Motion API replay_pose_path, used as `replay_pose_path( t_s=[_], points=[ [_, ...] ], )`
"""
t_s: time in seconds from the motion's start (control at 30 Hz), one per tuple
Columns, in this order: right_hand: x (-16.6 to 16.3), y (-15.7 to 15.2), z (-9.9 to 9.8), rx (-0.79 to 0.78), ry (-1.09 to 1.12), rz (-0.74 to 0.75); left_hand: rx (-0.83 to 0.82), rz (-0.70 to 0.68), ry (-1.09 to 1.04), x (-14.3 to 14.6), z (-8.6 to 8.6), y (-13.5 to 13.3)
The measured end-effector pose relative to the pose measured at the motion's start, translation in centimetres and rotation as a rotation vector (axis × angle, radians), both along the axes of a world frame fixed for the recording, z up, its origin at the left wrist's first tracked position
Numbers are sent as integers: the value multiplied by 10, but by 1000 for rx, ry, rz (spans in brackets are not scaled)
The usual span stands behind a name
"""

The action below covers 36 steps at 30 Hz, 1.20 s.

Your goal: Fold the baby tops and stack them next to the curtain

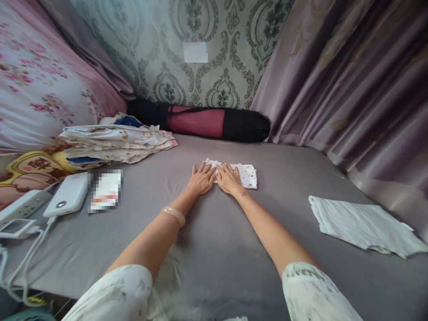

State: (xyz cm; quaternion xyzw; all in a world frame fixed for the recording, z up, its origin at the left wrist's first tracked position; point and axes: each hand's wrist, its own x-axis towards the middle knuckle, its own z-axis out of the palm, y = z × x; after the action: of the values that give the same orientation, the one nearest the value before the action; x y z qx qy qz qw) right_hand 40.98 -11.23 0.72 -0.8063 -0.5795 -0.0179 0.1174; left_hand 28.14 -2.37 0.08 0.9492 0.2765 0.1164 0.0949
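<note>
The folded cloth (pixel 246 174), far centre on the grey sheet (pixel 214 249), was pressed under the flat, ungripping left hand (pixel 201 179) and right hand (pixel 228 178). Its folds might have been skewed by uneven sliding.

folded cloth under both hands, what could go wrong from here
1. The small folded cloth lies on a grey sheet; pressed flat by the left hand and right hand, it might slide or crease unevenly.
2. The stack of folded clothes looks uneven and could slump if jostled.
</note>
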Motion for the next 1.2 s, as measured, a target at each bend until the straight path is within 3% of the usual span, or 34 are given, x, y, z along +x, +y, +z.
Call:
replay_pose_path(
  t_s=[0.3,0.43,0.8,1.2],
  points=[
    [4,1,6,-54,61,4,13,22,16,0,1,-1],
    [9,-6,11,-23,43,-62,20,26,12,0,1,-1],
    [14,-16,0,-16,16,-122,36,40,39,1,-1,1],
    [29,-24,4,-86,64,-158,59,42,99,0,-2,2]
  ],
)
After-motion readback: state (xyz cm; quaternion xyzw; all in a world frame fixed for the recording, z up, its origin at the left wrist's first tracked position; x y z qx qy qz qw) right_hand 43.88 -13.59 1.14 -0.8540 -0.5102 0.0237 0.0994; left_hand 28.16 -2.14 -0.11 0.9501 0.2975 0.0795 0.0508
